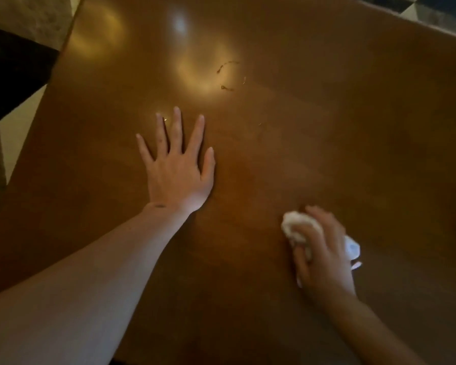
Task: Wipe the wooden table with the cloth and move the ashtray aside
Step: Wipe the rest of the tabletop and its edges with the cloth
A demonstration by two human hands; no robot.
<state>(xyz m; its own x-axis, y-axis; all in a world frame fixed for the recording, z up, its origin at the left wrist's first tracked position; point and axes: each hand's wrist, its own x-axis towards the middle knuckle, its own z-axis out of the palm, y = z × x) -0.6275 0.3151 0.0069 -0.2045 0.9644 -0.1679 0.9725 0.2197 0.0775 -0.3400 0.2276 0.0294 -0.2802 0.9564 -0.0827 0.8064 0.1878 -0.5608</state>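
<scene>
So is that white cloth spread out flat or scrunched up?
Scrunched up. The cloth is a wad under the right hand, with bunched folds poking out on both sides of the fingers, pressed on the table.

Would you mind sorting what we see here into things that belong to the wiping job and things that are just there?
Job: wooden table, white cloth bunched in the right hand, ring-shaped mark, left hand flat on the top.

Just there: tiled floor. No ashtray shows.
</scene>
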